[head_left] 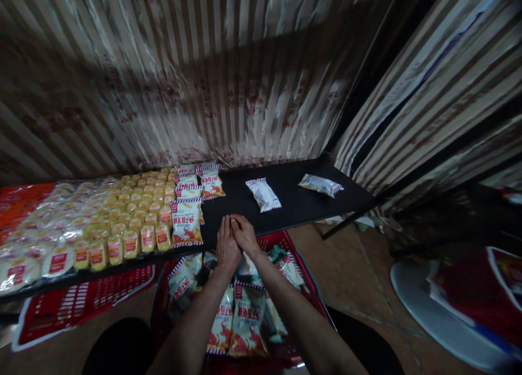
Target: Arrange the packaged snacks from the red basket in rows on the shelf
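At the front edge of the black shelf (232,193), my left hand (227,245) lies with its fingers stretched out and close together. My right hand (243,233) rests against it, fingers extended and partly over the left fingers. No object shows in either hand; their undersides are hidden. Left of them, printed snack bags (186,223) stand in a short row on the shelf, with another bag (211,183) behind. Beyond my hands lies a single pale bag (263,194), with a second bag (321,185) farther right. Below my forearms, a red basket (304,261) holds several similar bags (247,318).
Rows of small yellow wrapped cakes (131,243) and white wrapped packs (57,262) fill the shelf's left part. Under it sits another red basket (89,296). A striped sheet (244,81) hangs behind. A grey rounded object (428,315) stands on the tiled floor (346,261) at right.
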Motion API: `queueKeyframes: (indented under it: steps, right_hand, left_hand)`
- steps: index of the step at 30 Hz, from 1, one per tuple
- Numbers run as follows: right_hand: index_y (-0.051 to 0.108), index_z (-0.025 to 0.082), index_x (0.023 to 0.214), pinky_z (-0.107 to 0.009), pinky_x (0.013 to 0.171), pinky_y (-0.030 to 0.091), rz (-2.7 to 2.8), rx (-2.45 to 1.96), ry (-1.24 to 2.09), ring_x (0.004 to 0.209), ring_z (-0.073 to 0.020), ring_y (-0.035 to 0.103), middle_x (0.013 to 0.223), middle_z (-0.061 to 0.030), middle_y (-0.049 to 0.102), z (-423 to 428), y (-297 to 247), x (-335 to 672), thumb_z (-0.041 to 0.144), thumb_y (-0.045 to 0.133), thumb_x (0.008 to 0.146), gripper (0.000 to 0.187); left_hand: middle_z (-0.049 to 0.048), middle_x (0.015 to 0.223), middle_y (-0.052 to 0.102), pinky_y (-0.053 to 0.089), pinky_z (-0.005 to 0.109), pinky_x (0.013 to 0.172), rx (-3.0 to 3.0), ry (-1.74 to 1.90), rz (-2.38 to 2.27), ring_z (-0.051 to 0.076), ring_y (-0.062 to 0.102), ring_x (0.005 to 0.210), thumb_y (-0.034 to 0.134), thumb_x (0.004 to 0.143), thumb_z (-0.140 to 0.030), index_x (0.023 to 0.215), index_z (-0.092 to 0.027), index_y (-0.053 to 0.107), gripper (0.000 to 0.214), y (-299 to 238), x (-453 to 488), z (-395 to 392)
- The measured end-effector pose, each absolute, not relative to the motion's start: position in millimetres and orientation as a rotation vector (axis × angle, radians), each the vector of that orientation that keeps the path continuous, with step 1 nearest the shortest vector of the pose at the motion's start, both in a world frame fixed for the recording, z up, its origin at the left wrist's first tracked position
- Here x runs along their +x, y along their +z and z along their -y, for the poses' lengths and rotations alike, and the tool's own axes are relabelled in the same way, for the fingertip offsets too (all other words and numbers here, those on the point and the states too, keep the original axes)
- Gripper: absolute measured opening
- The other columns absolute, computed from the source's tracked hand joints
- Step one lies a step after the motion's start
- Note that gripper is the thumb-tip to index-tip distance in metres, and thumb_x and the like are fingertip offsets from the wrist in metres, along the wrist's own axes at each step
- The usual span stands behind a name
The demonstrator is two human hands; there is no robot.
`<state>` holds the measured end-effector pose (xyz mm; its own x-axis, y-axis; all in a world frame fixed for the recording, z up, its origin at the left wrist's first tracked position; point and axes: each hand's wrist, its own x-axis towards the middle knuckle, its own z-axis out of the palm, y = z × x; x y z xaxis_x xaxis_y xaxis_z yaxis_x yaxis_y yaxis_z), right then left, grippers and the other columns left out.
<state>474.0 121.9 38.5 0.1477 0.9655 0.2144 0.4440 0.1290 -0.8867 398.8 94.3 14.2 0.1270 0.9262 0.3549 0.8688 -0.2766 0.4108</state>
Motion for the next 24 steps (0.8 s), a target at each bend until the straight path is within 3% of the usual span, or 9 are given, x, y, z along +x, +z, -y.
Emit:
queueKeyframes:
  steps: [4, 9, 14, 24]
  right_hand:
    - [0.069, 0.022, 0.098, -0.034, 0.094, 0.046, 1.444, -1.409, 0.658, 0.1, -0.0182, 0.061, 0.104, -0.0068, 0.067, -78, 35, 479, 0.029, 0.045, 0.085, 0.028]
    - [0.069, 0.021, 0.097, -0.036, 0.089, 0.048, 1.377, -1.494, 0.676, 0.095, -0.0197, 0.063, 0.099, -0.0075, 0.069, -28, 19, 499, 0.032, 0.043, 0.086, 0.031]
    - [0.068, 0.018, 0.099, -0.041, 0.087, 0.049, 1.292, -1.651, 0.637, 0.096, -0.0242, 0.063, 0.102, -0.0112, 0.069, 18, -5, 522, 0.037, 0.043, 0.084, 0.035]
    - [0.058, 0.017, 0.119, -0.046, 0.101, 0.041, 1.218, -1.772, 0.537, 0.117, -0.0267, 0.052, 0.124, -0.0141, 0.058, 91, -22, 520, 0.042, 0.043, 0.084, 0.045]
  left_hand:
    - [0.018, 0.143, 0.041, 0.033, 0.045, 0.109, 2.311, 0.943, -1.755, 0.026, 0.028, 0.138, 0.041, 0.083, -0.012, 0.138, -0.009, 0.037, 0.055, 1, 402, -51]
    - [0.0195, 0.143, 0.04, 0.034, 0.043, 0.109, 2.334, 0.796, -1.717, 0.025, 0.028, 0.138, 0.036, 0.08, -0.004, 0.129, -0.006, 0.047, 0.051, -10, 399, 0]
    - [0.0198, 0.14, 0.045, 0.035, 0.048, 0.107, 2.291, 0.678, -1.797, 0.028, 0.034, 0.135, 0.039, 0.085, -0.013, 0.123, -0.007, 0.054, 0.042, -15, 393, 37]
    - [0.0148, 0.146, 0.039, 0.034, 0.048, 0.109, 2.158, 0.687, -1.796, 0.026, 0.027, 0.139, 0.04, 0.083, -0.013, 0.136, -0.012, 0.041, 0.053, -26, 379, 93]
